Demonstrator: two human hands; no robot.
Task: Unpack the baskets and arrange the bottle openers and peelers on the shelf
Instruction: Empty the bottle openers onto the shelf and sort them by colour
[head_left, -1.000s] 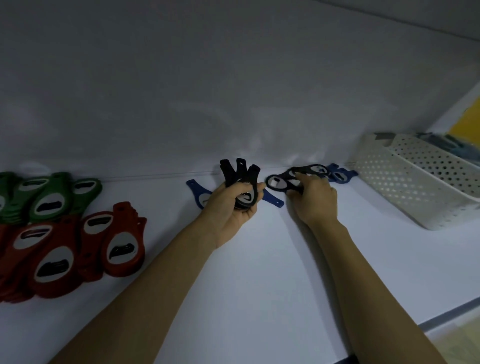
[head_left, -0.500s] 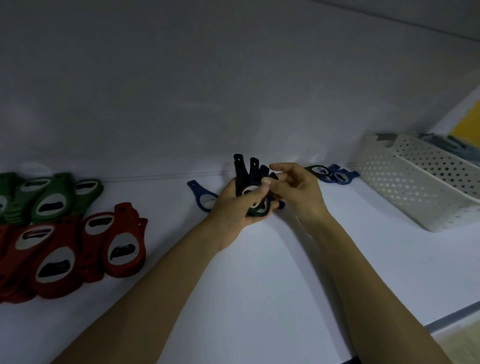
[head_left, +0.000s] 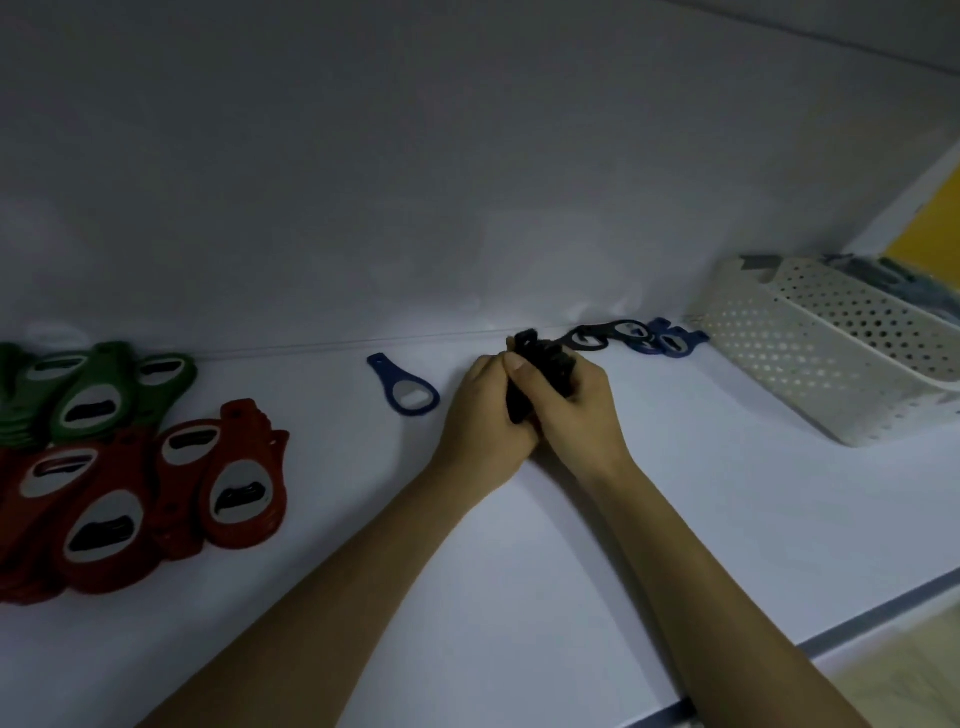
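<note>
Both grips clenched: left hand (head_left: 485, 415) and right hand (head_left: 582, 410) wrapped around black bottle-opener stack (head_left: 540, 364), near shelf (head_left: 519, 545) back edge.

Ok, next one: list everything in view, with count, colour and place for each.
green bottle openers: several, green, shelf far left
red bottle openers: several, red, in front of the green
single opener: one, blue, flat, left of the hands
opener bundle: several, black, held in both hands
loose openers: count unclear, black, behind the hands
blue openers: about two, blue, beside the basket
basket: one, white perforated, shelf right, dark items inside
shelf: one, white
left hand: one, grips bundle
right hand: one, grips bundle
</note>
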